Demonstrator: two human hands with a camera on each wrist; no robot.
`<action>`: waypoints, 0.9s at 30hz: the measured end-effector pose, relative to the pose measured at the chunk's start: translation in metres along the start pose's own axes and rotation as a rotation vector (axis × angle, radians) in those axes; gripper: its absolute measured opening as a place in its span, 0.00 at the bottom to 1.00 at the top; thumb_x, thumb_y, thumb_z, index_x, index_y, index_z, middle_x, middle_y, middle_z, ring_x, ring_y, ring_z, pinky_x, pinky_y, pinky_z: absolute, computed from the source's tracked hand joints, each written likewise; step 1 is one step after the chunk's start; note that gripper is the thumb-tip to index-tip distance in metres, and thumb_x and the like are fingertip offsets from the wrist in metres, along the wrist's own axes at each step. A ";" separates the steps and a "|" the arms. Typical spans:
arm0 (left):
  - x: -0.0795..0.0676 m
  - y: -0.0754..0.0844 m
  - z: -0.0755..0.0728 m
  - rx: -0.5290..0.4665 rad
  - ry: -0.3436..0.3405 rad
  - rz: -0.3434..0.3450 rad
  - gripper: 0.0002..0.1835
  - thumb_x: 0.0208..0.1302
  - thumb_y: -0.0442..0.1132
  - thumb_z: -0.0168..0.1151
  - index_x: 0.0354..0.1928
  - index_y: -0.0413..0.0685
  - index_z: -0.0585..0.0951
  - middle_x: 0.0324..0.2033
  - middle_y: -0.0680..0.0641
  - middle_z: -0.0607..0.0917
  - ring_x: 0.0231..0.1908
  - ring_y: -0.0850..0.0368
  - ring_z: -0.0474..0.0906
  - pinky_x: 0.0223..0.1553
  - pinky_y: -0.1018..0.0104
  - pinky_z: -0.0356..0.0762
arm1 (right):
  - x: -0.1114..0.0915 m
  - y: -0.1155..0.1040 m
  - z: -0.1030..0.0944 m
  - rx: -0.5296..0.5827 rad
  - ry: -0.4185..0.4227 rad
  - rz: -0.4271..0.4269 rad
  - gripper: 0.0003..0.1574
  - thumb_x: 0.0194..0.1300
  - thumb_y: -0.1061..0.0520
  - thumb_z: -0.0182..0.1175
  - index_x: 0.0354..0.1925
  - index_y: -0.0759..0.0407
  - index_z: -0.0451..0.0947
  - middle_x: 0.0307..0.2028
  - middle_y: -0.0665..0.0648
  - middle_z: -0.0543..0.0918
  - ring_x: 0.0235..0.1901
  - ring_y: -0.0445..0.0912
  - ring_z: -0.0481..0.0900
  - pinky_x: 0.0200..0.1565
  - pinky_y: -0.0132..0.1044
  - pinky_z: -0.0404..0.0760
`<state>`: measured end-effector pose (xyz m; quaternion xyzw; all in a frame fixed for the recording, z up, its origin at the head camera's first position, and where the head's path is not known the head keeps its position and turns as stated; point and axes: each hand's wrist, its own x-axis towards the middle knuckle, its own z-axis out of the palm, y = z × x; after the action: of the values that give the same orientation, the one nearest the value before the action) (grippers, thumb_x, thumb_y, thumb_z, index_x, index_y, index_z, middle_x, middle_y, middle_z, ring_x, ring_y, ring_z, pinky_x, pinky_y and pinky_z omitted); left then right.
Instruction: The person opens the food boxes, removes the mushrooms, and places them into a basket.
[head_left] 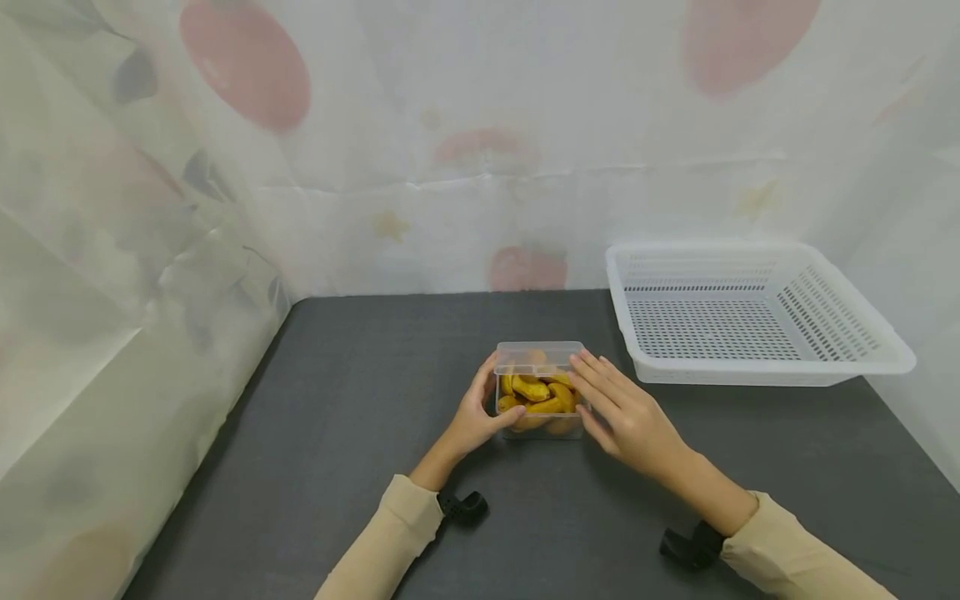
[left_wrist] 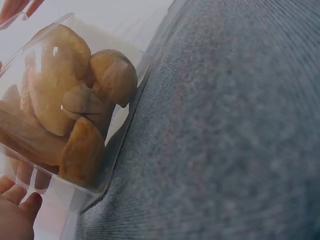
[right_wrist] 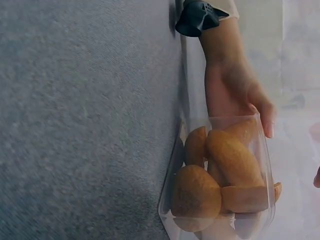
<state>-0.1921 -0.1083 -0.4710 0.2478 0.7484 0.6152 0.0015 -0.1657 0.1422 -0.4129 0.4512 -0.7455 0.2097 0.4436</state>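
Observation:
A clear plastic box (head_left: 542, 427) stands on the dark table, filled with yellow-brown pieces (head_left: 531, 388) that look like mushrooms with thick stems. Its hinged clear lid (head_left: 517, 357) is raised at the back. My left hand (head_left: 477, 408) grips the box's left side, thumb over the front rim and fingers along the side. On the right, my right hand (head_left: 630, 417) has its fingers nearly straight, fingertips at the lid's right edge and thumb by the right rim. Through the box wall, the right wrist view shows the rounded pieces (right_wrist: 196, 192) close up.
A white perforated plastic basket (head_left: 757, 367) sits at the back right of the dark table (head_left: 315, 467). Behind the table hangs a pale printed curtain (head_left: 420, 225), and another stretch of curtain (head_left: 105, 292) runs along the left side. Each wrist wears a black camera mount (head_left: 690, 548).

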 end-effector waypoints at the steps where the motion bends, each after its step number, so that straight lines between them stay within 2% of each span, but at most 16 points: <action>1: 0.000 0.000 0.000 -0.003 -0.002 -0.003 0.45 0.60 0.35 0.66 0.75 0.45 0.52 0.77 0.39 0.47 0.76 0.40 0.49 0.74 0.38 0.50 | 0.001 0.001 0.001 -0.003 0.004 -0.001 0.23 0.73 0.55 0.50 0.53 0.72 0.78 0.54 0.71 0.82 0.68 0.52 0.71 0.73 0.37 0.62; 4: 0.001 -0.001 -0.001 -0.012 -0.016 -0.016 0.46 0.60 0.36 0.67 0.75 0.46 0.50 0.76 0.39 0.52 0.75 0.40 0.51 0.74 0.38 0.50 | 0.004 0.003 0.001 -0.016 0.010 0.007 0.23 0.73 0.55 0.50 0.53 0.72 0.78 0.54 0.70 0.82 0.68 0.52 0.71 0.73 0.36 0.62; 7: 0.003 0.000 0.000 -0.028 -0.035 -0.041 0.46 0.61 0.38 0.66 0.75 0.45 0.50 0.75 0.39 0.54 0.76 0.42 0.49 0.75 0.40 0.48 | 0.006 0.005 0.001 -0.025 0.008 0.025 0.24 0.74 0.55 0.49 0.54 0.73 0.78 0.55 0.70 0.81 0.67 0.53 0.71 0.74 0.35 0.61; 12: 0.002 0.000 0.001 -0.025 -0.037 -0.076 0.48 0.62 0.45 0.65 0.76 0.46 0.47 0.77 0.41 0.49 0.78 0.45 0.42 0.76 0.42 0.45 | 0.009 0.009 0.003 -0.028 -0.008 0.074 0.26 0.74 0.54 0.47 0.57 0.74 0.75 0.58 0.72 0.78 0.69 0.54 0.68 0.75 0.36 0.57; 18: 0.001 -0.004 0.001 -0.044 -0.017 -0.032 0.49 0.61 0.47 0.67 0.76 0.46 0.48 0.76 0.40 0.50 0.77 0.43 0.43 0.76 0.42 0.45 | 0.014 0.015 0.007 -0.038 -0.050 0.149 0.29 0.76 0.51 0.44 0.62 0.72 0.71 0.62 0.71 0.75 0.71 0.54 0.64 0.76 0.40 0.56; 19: 0.001 -0.005 0.001 -0.052 -0.014 -0.024 0.48 0.61 0.47 0.67 0.75 0.45 0.49 0.76 0.40 0.51 0.77 0.43 0.43 0.75 0.41 0.45 | 0.016 0.016 0.008 -0.033 -0.050 0.159 0.29 0.75 0.52 0.47 0.62 0.72 0.70 0.62 0.71 0.74 0.72 0.54 0.63 0.76 0.41 0.54; 21: 0.001 -0.008 0.000 -0.067 -0.010 -0.007 0.48 0.60 0.47 0.67 0.75 0.44 0.50 0.76 0.39 0.51 0.77 0.42 0.44 0.75 0.41 0.45 | 0.018 0.017 0.009 -0.033 -0.056 0.181 0.29 0.70 0.57 0.55 0.63 0.72 0.69 0.63 0.71 0.73 0.72 0.55 0.63 0.77 0.41 0.51; 24: 0.001 -0.011 -0.001 -0.076 -0.003 0.010 0.48 0.60 0.48 0.68 0.75 0.45 0.51 0.76 0.39 0.52 0.77 0.42 0.45 0.75 0.41 0.45 | 0.022 0.019 0.012 -0.053 -0.071 0.212 0.38 0.55 0.64 0.67 0.63 0.72 0.69 0.64 0.71 0.73 0.71 0.57 0.64 0.77 0.45 0.52; 25: 0.000 -0.012 -0.001 -0.076 -0.001 0.014 0.48 0.60 0.47 0.68 0.75 0.45 0.52 0.76 0.39 0.52 0.77 0.42 0.45 0.75 0.41 0.45 | 0.023 0.020 0.012 -0.060 -0.078 0.221 0.42 0.49 0.66 0.69 0.63 0.72 0.69 0.64 0.71 0.72 0.70 0.58 0.65 0.77 0.45 0.51; 27: -0.001 -0.013 -0.002 -0.072 0.001 0.019 0.46 0.60 0.43 0.68 0.75 0.45 0.52 0.76 0.39 0.53 0.77 0.42 0.46 0.75 0.41 0.45 | 0.026 0.021 0.013 -0.075 -0.091 0.236 0.44 0.46 0.67 0.71 0.63 0.72 0.69 0.64 0.71 0.72 0.68 0.60 0.67 0.76 0.47 0.55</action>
<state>-0.1966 -0.1115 -0.4826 0.2545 0.7234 0.6418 0.0041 -0.1955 0.1310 -0.3960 0.3525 -0.8200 0.2119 0.3981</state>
